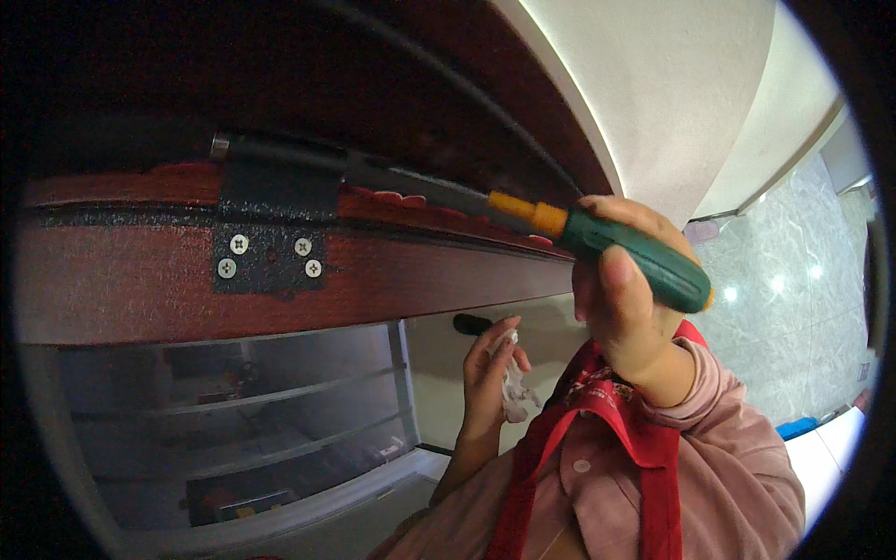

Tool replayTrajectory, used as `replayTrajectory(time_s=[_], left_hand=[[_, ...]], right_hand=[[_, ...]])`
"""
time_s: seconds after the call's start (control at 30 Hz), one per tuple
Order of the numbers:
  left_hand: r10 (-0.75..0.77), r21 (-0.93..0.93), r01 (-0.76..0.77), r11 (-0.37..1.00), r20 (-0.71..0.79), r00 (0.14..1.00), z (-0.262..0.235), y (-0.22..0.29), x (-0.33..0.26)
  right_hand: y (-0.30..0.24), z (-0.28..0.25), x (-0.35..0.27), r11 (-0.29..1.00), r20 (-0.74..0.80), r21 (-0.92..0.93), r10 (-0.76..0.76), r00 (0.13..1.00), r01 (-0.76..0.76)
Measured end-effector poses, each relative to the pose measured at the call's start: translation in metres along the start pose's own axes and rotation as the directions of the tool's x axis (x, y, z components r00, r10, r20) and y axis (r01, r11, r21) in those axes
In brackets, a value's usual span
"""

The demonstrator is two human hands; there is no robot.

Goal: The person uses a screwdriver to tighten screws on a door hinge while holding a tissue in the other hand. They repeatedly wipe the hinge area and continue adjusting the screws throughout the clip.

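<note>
My right hand (644, 289) is closed around the green handle of a screwdriver (635, 254) with a yellow collar. Its grey shaft runs leftward along the dark red-brown wood. The tip end lies beside a black hinge (280, 201), and whether it touches is hard to make out. Four-cornered, the hinge plate is fixed to the wooden frame (411, 280) with several silver cross-head screws. Lower down, my left hand (490, 369) pinches a crumpled white tissue (515, 387). A small black object (471, 324) shows just behind its fingertips; its kind is unclear.
Below the frame is a glazed window (233, 411) with pale bars. A dark door panel (392, 75) fills the top, beside a white wall (672, 84). Grey tiled floor (775, 308) lies to the right, with a blue item (796, 428) at its edge.
</note>
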State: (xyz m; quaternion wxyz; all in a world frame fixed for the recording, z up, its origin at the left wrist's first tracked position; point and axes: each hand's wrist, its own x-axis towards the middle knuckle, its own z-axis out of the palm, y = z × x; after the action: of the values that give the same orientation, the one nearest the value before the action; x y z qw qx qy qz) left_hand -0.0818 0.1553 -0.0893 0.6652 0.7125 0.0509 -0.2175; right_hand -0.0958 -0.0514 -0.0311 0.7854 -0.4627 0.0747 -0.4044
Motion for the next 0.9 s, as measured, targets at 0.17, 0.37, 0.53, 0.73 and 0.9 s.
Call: replayTrajectory(time_s=[0.17,0.37,0.53,0.73,0.9], left_hand=[[0.154,0.225,-0.186,0.957,0.152,0.976,0.008,0.015,-0.015],[0.635,0.024,-0.681,0.732,0.340,0.694,0.026,0.049,-0.003],[0.615,-0.237,-0.589,0.772,0.047,0.787,0.075,0.083,-0.003],[0.532,-0.801,-0.198,0.566,0.171,0.829,0.106,0.080,0.008],[0.404,-0.711,-0.293,0.638,-0.015,0.915,0.141,0.065,-0.002]], right_hand=[[-0.001,-0.004,0.005,0.996,0.140,-0.046,-0.069,0.988,0.076],[0.000,-0.026,0.013,0.954,0.052,0.025,-0.299,0.953,0.298],[-0.030,-0.046,0.018,0.923,0.123,0.208,-0.354,0.927,0.325],[-0.036,-0.091,0.007,0.796,0.450,-0.352,-0.316,0.835,0.491],[-0.027,-0.097,-0.007,0.900,0.630,-0.309,-0.049,0.775,0.308]])
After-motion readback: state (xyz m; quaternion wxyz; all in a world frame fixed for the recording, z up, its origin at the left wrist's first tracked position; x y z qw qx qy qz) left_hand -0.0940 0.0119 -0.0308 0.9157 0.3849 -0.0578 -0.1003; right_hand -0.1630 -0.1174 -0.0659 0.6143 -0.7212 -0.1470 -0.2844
